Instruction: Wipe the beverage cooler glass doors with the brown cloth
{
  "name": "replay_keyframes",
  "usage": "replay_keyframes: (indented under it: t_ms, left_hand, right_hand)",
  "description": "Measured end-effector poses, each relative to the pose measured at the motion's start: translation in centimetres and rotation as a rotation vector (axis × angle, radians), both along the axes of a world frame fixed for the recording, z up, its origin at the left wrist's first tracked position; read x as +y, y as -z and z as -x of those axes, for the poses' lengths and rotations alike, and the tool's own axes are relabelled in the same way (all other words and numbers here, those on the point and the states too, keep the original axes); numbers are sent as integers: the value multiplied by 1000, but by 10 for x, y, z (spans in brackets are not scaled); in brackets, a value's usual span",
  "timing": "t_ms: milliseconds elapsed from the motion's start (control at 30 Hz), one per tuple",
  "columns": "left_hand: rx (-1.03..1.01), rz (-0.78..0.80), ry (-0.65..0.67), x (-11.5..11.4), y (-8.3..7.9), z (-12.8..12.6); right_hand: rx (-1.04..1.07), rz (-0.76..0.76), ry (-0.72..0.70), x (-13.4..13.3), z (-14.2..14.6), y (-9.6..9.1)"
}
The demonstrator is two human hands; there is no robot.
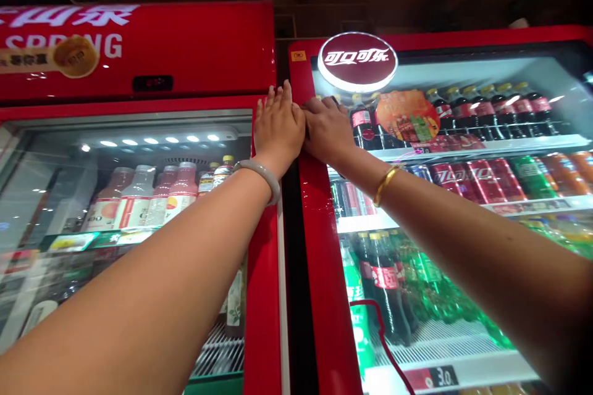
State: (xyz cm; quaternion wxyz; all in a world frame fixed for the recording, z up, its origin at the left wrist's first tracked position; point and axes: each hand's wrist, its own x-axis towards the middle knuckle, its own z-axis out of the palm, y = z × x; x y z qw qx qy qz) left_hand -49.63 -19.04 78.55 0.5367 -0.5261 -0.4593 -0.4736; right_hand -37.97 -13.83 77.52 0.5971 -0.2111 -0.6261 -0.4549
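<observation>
My left hand [279, 126] lies with fingers stretched upward on the red door frame [264, 296] of the left drinks fridge, near its top corner. A grey bangle sits on that wrist. Beside it, almost touching, my right hand [328, 129] rests at the red frame [319, 271] of the right drinks fridge. Its fingers are bent, and small dark patches show by them; what they hold, if anything, I cannot make out. A gold bracelet is on the right wrist. Between the two fridges runs a narrow dark gap [294, 284].
Behind the left glass stand bottles of pink drink [180, 188]. The right fridge holds cola bottles [482, 112], cans [491, 179] and green bottles [430, 274]. An oval lit sign [357, 62] and a round orange sticker [407, 114] mark its top. A red cable-like line [382, 327] hangs lower down.
</observation>
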Motion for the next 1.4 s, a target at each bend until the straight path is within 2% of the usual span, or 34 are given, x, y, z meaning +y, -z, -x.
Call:
replay_keyframes:
  t_ms: [67, 200, 267, 367, 467, 567, 633, 700, 767, 867, 933, 1000, 1100, 1200, 1300, 1400]
  left_hand:
    - [6, -4, 7, 1, -1, 0]
    - [36, 0, -42, 5, -2, 1]
    - [37, -2, -57, 6, -1, 1]
    - [36, -15, -55, 4, 0, 1]
    - [33, -21, -50, 4, 0, 1]
    - [45, -20, -52, 5, 1, 1]
    - [56, -24, -48, 6, 1, 1]
    - [66, -27, -46, 5, 2, 1]
    - [71, -24, -44, 4, 3, 1]
    - [80, -9, -38, 2, 5, 0]
    - [106, 8, -34, 3, 6, -1]
    - [138, 29, -31, 4, 5, -1]
    - [144, 48, -36, 6, 6, -1]
    - [128, 72, -42, 7, 16, -2]
    - [155, 125, -16, 6, 31, -4]
    - [152, 165, -10, 4, 39, -6]
  right_hand:
    - [-6, -11, 48, 3, -6, 2]
    - [195, 102, 47, 3, -7, -18]
    - [201, 104, 43, 0, -1, -19]
    - [87, 3, 84, 2, 0, 1]
    - [29, -52, 144, 10, -13, 16]
    - [165, 12, 124, 13, -20, 4]
    - [264, 65, 76, 9, -15, -8]
    - [274, 63, 60, 5, -7, -10]
    - [177, -3, 95, 5, -6, 1]
    - [1, -81, 174, 13, -24, 21]
    - [26, -53, 189, 18, -39, 22]
    - [169, 13, 171, 19, -44, 14]
    - [282, 90, 155, 11, -28, 7]
    - [177, 96, 185, 2, -12, 25]
    - [29, 90, 193, 1, -21, 48]
    - [34, 133, 158, 0, -37, 46]
